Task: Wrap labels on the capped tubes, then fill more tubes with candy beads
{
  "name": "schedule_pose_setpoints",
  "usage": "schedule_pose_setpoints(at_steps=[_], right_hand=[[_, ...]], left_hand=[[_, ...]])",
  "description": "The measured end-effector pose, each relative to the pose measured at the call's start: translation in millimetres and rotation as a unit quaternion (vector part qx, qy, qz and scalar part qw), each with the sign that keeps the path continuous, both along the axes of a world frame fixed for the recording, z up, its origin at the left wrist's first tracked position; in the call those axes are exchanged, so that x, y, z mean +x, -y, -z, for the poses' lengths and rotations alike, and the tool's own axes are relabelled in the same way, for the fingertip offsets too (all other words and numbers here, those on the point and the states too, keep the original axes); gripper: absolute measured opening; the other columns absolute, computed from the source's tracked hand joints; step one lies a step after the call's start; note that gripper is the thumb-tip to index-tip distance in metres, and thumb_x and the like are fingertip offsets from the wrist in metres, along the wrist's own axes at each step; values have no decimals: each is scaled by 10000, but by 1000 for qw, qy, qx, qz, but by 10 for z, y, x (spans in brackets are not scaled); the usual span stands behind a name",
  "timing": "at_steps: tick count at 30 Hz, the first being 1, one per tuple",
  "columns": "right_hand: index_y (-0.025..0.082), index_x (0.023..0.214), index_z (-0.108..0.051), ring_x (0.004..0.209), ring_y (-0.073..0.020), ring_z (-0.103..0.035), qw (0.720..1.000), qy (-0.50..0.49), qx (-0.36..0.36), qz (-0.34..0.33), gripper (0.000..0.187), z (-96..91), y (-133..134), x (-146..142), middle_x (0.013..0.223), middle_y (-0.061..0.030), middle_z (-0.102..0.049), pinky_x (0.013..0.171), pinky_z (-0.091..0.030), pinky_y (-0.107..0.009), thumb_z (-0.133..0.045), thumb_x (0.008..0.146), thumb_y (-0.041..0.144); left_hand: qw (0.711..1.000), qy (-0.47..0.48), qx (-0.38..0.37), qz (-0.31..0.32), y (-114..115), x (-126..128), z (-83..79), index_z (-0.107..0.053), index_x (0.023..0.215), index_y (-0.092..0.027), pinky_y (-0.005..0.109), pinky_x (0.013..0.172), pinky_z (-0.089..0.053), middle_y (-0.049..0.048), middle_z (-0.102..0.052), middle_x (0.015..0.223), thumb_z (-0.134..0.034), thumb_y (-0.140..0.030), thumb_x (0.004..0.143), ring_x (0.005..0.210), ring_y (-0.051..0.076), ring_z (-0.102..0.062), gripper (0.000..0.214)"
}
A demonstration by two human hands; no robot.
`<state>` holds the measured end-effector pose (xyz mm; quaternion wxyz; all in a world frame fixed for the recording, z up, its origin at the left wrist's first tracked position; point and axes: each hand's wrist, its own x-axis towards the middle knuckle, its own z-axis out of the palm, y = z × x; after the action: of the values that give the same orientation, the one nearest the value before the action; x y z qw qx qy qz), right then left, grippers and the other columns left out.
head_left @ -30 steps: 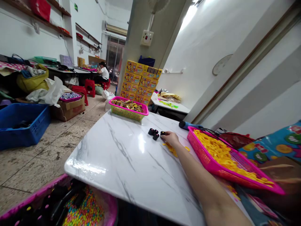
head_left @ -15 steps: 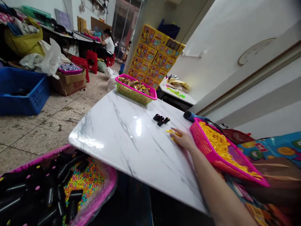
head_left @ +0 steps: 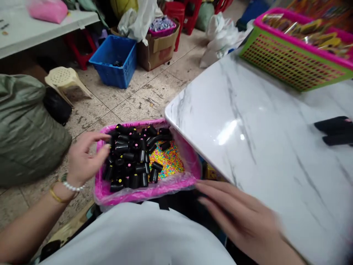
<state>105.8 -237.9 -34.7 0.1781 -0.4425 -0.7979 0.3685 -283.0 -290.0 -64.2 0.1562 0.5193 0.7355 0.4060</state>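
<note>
My left hand (head_left: 85, 158) reaches over the left rim of a pink-lined tray (head_left: 143, 195), with fingers apart beside a heap of black capped tubes (head_left: 129, 156). Those tubes lie on a bed of multicoloured candy beads (head_left: 167, 160). My right hand (head_left: 237, 213) is blurred by motion, fingers spread, just off the near edge of the white marble table (head_left: 248, 147) and next to the tray's right corner. It shows nothing in it. Several black tubes (head_left: 335, 130) lie on the tabletop at the right edge of the view.
A green-and-pink basket (head_left: 295, 62) of gold-wrapped items sits at the table's far side. A blue crate (head_left: 114, 60), cardboard box (head_left: 157, 51), and white plastic bags stand on the tiled floor. An olive bag (head_left: 24, 129) and a plastic stool (head_left: 64, 79) lie left.
The view has swung down and left to the floor tray. My left hand has come into sight at the tray, and my right hand has left the yellow pieces and moved to the table's near edge.
</note>
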Motion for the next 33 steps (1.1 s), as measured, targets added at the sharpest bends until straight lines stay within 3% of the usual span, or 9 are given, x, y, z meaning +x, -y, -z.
schedule_pose_setpoints(at_steps=[2, 4, 7, 10, 14, 21, 25, 30, 33], right_hand=[[329, 1207, -682, 1083, -261, -664, 987, 46, 17, -152, 289, 351, -141, -543, 1207, -62, -691, 952, -552, -413, -557, 948, 294], [211, 1203, -672, 990, -250, -683, 974, 142, 17, -174, 292, 632, -333, -962, 1107, -112, -704, 867, -555, -382, -556, 934, 219], [158, 1104, -681, 897, -220, -657, 946, 201, 29, -252, 234, 859, -563, -1246, 999, -109, -674, 768, -511, -312, -595, 888, 186], [156, 977, -673, 934, -204, -604, 941, 171, 48, -288, 150, 908, -664, -1174, 1027, -106, -629, 794, -467, -289, -610, 841, 151], [158, 933, -609, 872, -201, -572, 967, 156, 35, -197, 179, 865, -682, -922, 984, -86, -617, 754, -437, -293, -600, 766, 95], [149, 969, -606, 809, -205, -590, 976, 151, -20, -155, 201, 889, -668, -884, 905, -76, -648, 739, -442, -306, -551, 790, 76], [147, 1250, -554, 1085, -250, -570, 975, 98, 34, -195, 476, 921, -685, -943, 1221, -146, -586, 922, -449, -356, -592, 784, 59], [161, 938, -639, 920, -235, -582, 959, 177, 45, -217, 158, 841, -755, -946, 968, -92, -644, 823, -453, -331, -601, 809, 77], [149, 993, -647, 949, -269, -566, 942, 253, 107, -193, 172, 814, -760, -928, 965, -115, -652, 858, -425, -370, -574, 849, 93]], left_hand=[[974, -121, 6, 191, -114, 361, -69, -685, 960, -192, 405, 942, -448, 56, -678, 947, -615, -271, 870, 955, 224, -590, 139], [923, -211, -50, 316, -237, 700, -20, -707, 903, -152, 421, 860, -455, 92, -670, 847, -560, -278, 903, 895, 246, -584, 194], [856, -307, -146, 389, -401, 1033, 177, -712, 796, -100, 445, 815, -436, 144, -659, 820, -621, -367, 870, 909, 298, -574, 291], [818, -322, -157, 451, -478, 1116, 311, -706, 858, -95, 434, 832, -414, 147, -671, 871, -658, -389, 853, 928, 297, -578, 297], [763, -293, -100, 567, -502, 978, 283, -678, 1044, -166, 367, 830, -400, 96, -676, 949, -537, -252, 951, 908, 227, -583, 189], [663, -326, -140, 659, -696, 940, 316, -711, 929, -220, 322, 745, -412, 59, -687, 961, -562, -229, 939, 812, 185, -596, 150], [705, -346, -150, 601, -805, 1032, 393, -711, 942, -187, 329, 710, -433, 83, -686, 902, -567, -202, 929, 792, 206, -626, 146], [797, -292, -140, 509, -783, 996, 388, -639, 1010, -129, 330, 801, -459, 89, -696, 894, -709, -276, 850, 888, 233, -642, 228], [821, -286, -141, 474, -775, 966, 351, -606, 1076, -101, 333, 836, -445, 97, -698, 910, -720, -255, 841, 909, 232, -636, 303]])
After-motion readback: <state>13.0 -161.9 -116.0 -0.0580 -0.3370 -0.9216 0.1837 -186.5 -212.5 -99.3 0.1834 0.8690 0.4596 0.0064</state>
